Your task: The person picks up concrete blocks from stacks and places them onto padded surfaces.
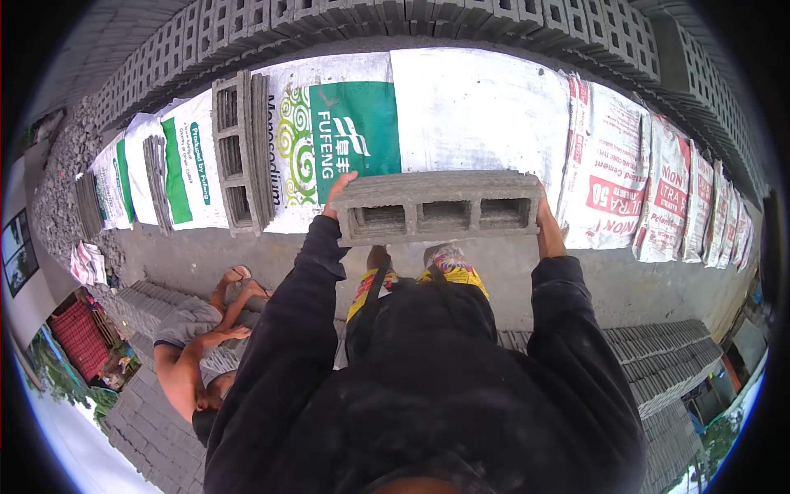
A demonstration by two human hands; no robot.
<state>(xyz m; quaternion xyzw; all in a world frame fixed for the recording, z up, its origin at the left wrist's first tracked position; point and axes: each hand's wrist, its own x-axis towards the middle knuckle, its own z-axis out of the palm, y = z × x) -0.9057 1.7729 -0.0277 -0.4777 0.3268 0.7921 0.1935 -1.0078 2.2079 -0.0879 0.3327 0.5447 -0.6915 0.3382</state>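
A grey hollow concrete block [444, 183] with three rectangular openings is held level in front of my body. My left hand [338, 194] grips its left end, and my right hand [546, 224] grips its right end; most of the fingers are hidden behind it. Beyond the block lies a row of flattened sacks, among them a white and green sack [358, 123], a plain white one [477, 103] and red and white sacks [611, 156]. Another hollow block [233, 156] rests on the sacks to my left, with further blocks farther left.
Long rows of hollow blocks [304, 29] line the far side. Stacked blocks [666, 354] stand behind me on the right. At the left, another person [183, 346] sits on stacked blocks [152, 420]. A gravel heap [70, 189] lies far left, beside the concrete floor [189, 255].
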